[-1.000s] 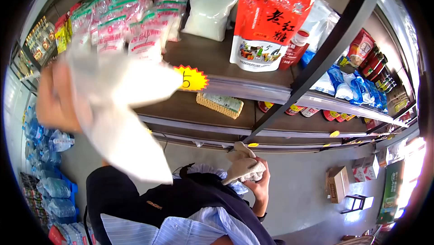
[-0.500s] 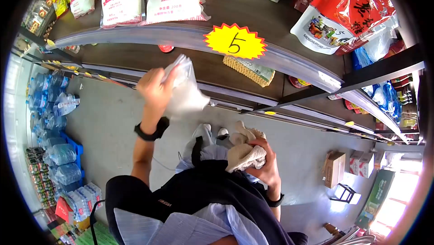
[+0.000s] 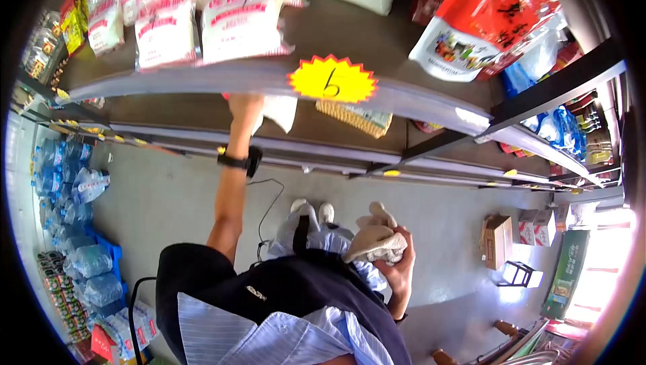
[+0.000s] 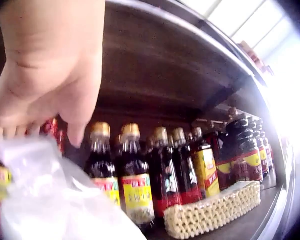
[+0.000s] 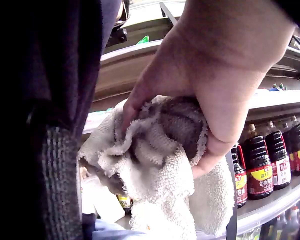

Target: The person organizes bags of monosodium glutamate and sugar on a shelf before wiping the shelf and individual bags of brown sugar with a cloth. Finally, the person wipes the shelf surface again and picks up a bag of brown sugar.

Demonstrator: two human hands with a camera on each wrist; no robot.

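two hands logged, three views.

head view: left hand (image 3: 244,106) raised under the edge of the upper shelf (image 3: 222,77), reaching onto the second shelf; a clear plastic bag (image 3: 277,111) shows beside it, touching the hand. a black wrist strap sits on the left forearm. fingers hidden by the shelf edge here. right hand (image 3: 397,257) low against the body, fingers curled round a bunched beige towel (image 3: 374,238). yellow star price tag (image 3: 332,80) on the upper shelf's edge, white packets (image 3: 239,18) and a red pouch (image 3: 494,15) above it. noodle block (image 3: 354,117) lies on the second shelf, near the bag. water bottles (image 3: 74,230) stacked on the floor at far left; cardboard boxes (image 3: 499,240) on the floor at right.

left wrist view: left hand (image 4: 47,65) seen from below, fingers (image 4: 77,131) pointing down and slightly curled, their tips at the top of the plastic bag (image 4: 50,200); the bag is blurred, and i cannot tell whether the fingers pinch it or only touch it. dark sauce bottles (image 4: 135,175) with yellow labels stand in a row behind, noodle block (image 4: 215,210) in front of them on the shelf.

right wrist view: right hand (image 5: 215,85) with fingers clamped round the towel (image 5: 165,165), thumb pressed on its side, loose folds hanging below. sauce bottles (image 5: 262,167) stand on a shelf at right.
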